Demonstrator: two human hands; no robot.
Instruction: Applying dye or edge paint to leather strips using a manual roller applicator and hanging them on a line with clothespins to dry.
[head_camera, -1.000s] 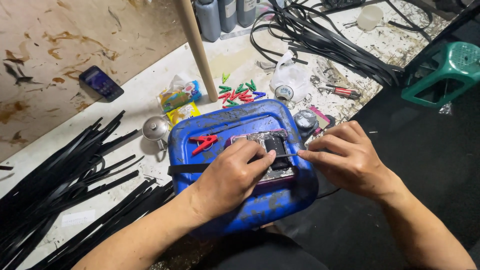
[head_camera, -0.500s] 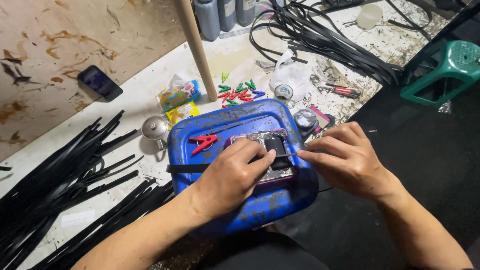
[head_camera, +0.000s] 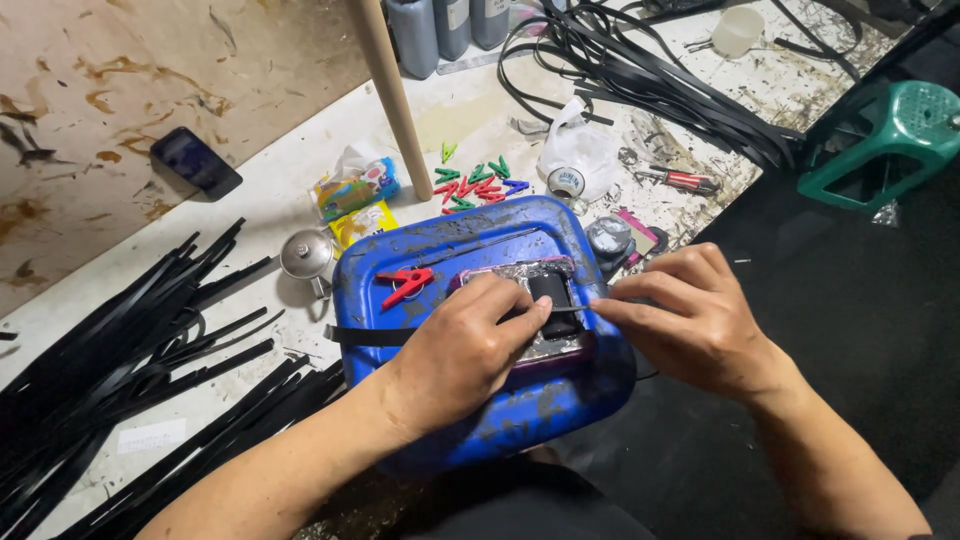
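The person is working on top of a blue plastic can (head_camera: 480, 400), which is lying on its side at the near edge of the table (head_camera: 260, 200); its surface is scuffed and stained dark. On the can a small flat block (head_camera: 545, 310) is lying, wrapped in something shiny like foil, and a black strip (head_camera: 365, 336) is running across it from the left. The left hand (head_camera: 465, 350) is pressing down on the block and the strip, its fingers curled and closed over them. The right hand (head_camera: 690, 320) is pinching the thin end of the strip at the right side of the block, thumb and forefinger closed on it. I judge that the strip is being pulled tight over the block, so the step in hand is a binding or wrapping; the next move probably calls for a steady pull with the right hand while the left is keeping the block from sliding. A red clip (head_camera: 405, 283) is lying on the can, just beside the left hand. More clips (head_camera: 478, 185), red, green and blue, are lying behind the can, near a wooden pole (head_camera: 390, 90). Many long, flat, glossy black strips (head_camera: 120, 350) are piled at the left edge of the table, and a green stool (head_camera: 890, 140) is standing at the right.
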